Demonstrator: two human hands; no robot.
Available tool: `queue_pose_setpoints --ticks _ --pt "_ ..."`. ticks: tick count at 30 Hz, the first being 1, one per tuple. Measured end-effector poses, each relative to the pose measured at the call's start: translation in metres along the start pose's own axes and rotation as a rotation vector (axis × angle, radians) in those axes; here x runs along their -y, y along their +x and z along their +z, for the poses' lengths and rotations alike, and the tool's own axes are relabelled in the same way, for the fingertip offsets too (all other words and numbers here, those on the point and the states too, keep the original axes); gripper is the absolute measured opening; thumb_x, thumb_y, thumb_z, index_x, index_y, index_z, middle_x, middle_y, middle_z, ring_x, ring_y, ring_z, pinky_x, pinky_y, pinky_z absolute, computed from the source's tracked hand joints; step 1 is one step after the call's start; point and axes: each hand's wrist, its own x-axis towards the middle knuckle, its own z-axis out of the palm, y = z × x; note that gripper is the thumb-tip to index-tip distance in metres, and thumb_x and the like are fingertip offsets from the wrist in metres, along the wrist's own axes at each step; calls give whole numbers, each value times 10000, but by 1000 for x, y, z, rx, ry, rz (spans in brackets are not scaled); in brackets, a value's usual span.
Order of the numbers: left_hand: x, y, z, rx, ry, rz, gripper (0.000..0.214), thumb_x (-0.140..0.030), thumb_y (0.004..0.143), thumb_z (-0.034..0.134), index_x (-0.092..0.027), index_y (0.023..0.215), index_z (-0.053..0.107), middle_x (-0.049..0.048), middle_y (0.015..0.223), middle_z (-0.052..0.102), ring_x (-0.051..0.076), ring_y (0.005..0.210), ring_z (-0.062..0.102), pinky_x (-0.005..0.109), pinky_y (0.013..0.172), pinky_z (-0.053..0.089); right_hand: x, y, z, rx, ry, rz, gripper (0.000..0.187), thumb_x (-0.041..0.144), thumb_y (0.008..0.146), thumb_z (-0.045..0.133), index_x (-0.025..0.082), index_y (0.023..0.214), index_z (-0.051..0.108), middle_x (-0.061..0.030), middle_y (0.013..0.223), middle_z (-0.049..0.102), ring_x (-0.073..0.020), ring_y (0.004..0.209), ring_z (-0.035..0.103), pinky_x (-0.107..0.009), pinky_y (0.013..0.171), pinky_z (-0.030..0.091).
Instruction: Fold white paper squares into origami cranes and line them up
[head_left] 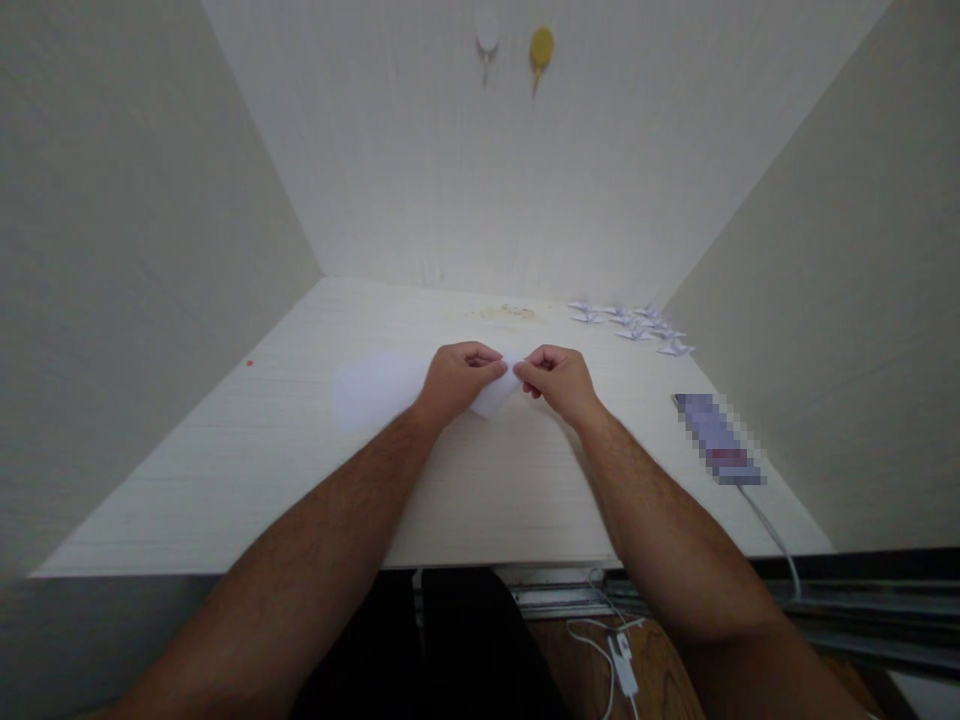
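My left hand (pixel 459 378) and my right hand (pixel 559 382) meet over the middle of the white desk (pixel 300 470). Both pinch a small folded white paper (pixel 496 397) between thumb and fingers, one hand on each side of it. The paper's lower point hangs toward the desk between my wrists. A pale sheet of paper (pixel 373 388) lies flat just left of my left hand.
Several small folded paper figures (pixel 634 325) sit at the back right of the desk. A phone (pixel 718 438) with a white cable lies near the right edge. Two wall hooks (pixel 541 47) hang high on the back wall. Walls close in the desk on three sides.
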Motion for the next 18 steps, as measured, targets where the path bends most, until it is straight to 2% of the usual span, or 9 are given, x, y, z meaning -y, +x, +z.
queue_pose_setpoints --ticks 6,18 --pt "2 2 1 12 44 47 185 -333 691 721 -157 749 723 25 689 690 124 600 579 236 541 437 -1 0 0 4 -9 -10 211 344 669 716 181 618 592 13 485 587 -96 419 491 -220 422 372" --pt "-2 -1 1 20 51 36 191 -348 696 702 -158 718 717 24 669 682 127 580 565 229 522 414 0 -1 0 -6 -22 -26 229 355 689 720 178 611 596 12 474 578 -96 420 487 -217 416 348"
